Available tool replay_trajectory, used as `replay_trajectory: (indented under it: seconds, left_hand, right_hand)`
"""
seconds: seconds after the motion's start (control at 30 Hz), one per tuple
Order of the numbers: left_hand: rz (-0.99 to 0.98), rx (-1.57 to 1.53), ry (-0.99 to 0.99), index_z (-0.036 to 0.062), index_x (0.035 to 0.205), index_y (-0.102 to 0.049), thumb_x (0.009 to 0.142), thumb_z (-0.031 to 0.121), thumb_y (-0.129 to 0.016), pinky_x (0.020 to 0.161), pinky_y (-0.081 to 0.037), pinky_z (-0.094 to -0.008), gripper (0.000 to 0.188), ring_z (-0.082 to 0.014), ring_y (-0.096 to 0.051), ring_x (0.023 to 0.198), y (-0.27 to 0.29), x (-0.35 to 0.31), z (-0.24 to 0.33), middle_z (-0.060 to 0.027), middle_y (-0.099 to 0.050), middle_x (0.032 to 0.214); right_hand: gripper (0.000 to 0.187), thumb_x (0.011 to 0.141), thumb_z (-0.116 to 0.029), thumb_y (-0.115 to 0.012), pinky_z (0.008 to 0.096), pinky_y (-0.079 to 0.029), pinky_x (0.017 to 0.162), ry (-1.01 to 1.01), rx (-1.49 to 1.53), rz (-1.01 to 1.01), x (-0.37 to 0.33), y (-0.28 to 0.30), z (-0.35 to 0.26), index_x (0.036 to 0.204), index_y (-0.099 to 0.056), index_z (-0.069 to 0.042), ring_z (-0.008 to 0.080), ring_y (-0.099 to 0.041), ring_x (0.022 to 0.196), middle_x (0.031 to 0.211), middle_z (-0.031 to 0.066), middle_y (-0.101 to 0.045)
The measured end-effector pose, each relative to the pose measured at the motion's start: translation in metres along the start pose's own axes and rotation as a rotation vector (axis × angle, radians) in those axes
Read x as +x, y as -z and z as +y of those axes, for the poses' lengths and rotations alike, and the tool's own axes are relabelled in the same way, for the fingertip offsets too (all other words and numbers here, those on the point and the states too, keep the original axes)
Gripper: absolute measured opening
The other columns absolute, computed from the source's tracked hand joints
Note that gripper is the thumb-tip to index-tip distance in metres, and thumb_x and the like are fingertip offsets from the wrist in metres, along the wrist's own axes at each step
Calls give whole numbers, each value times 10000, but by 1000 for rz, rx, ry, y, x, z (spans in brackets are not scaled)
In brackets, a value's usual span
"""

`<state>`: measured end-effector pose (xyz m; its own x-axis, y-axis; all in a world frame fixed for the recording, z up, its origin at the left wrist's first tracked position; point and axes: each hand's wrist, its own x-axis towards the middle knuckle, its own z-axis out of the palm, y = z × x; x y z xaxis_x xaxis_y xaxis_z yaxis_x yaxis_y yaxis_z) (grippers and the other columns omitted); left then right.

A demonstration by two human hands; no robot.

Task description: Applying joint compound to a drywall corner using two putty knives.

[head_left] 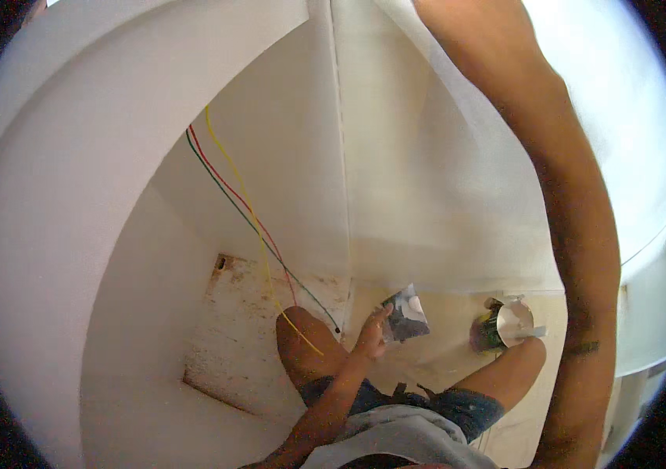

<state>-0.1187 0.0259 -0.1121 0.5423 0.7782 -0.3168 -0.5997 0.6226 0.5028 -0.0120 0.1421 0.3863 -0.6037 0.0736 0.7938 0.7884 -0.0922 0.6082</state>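
Observation:
My left hand (373,334) is closed on the edge of a putty plate (408,319), a flat, square dark-grey sheet with whitish paste smeared on its upper part. It is held low in front of me, between my knees. My right arm (575,195) reaches up along the right side and leaves at the top edge, so the right hand is out of sight. Beyond my right knee stands a dark container (486,332) with a pale round top (515,320) and a light flat piece sticking out beside it.
Red, green and yellow wires (231,184) hang on the left, reaching down to near my left knee. A stained whitish board (231,328) with brown edges lies to the left. Smooth off-white walls (426,156) meet at a corner ahead; a curved pale edge (44,234) fills the left side.

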Motion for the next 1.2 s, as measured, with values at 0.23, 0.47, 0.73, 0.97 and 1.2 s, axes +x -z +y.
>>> replay_trajectory:
  seconds: [0.23, 0.47, 0.73, 0.97, 1.2]
  left_hand:
    - [114, 29, 27, 85, 1126, -589, 921, 347, -577, 677, -536, -360, 333, -191, -662, 849, 53, 0, -34, -54, -666, 985]
    - [157, -2, -64, 90, 1196, -577, 908, 345, -591, 761, -537, -373, 385, -216, -656, 926, 38, -1, -24, -53, -662, 1052]
    - [250, -27, -50, 78, 1155, -595, 907, 341, -597, 749, -530, -381, 362, -208, -659, 891, 53, 3, -32, -54, -663, 1046]
    - [283, -48, -71, 76, 1191, -570, 911, 343, -595, 839, -544, -426, 387, -259, -648, 932, 57, 9, -41, -71, -656, 1027]
    - [189, -30, -150, 92, 1257, -516, 920, 379, -566, 627, -541, -402, 445, -247, -660, 882, 48, 5, -45, -75, -643, 1058]
  right_hand:
    - [456, 899, -204, -545, 482, -383, 998, 49, 49, -263, -25, -17, -38, 1309, -471, -21, 276, -440, 1201, 1250, 149, -490]
    - [374, 856, -191, -518, 501, -368, 961, 30, 163, -87, -81, -30, -88, 1227, -533, -143, 265, -454, 1190, 1271, 70, -505]
    - [442, 852, -205, -529, 529, -337, 1020, 14, 260, -304, -145, -14, -148, 1284, -501, -113, 265, -434, 1237, 1319, 63, -488]
    - [469, 849, -202, -539, 525, -354, 1015, 3, 358, -439, -195, -1, -167, 1309, -498, -123, 259, -437, 1248, 1318, 56, -495]
    - [481, 825, -193, -577, 509, -356, 1018, -45, 408, -460, -238, 12, -180, 1299, -511, -138, 254, -431, 1256, 1313, 48, -502]
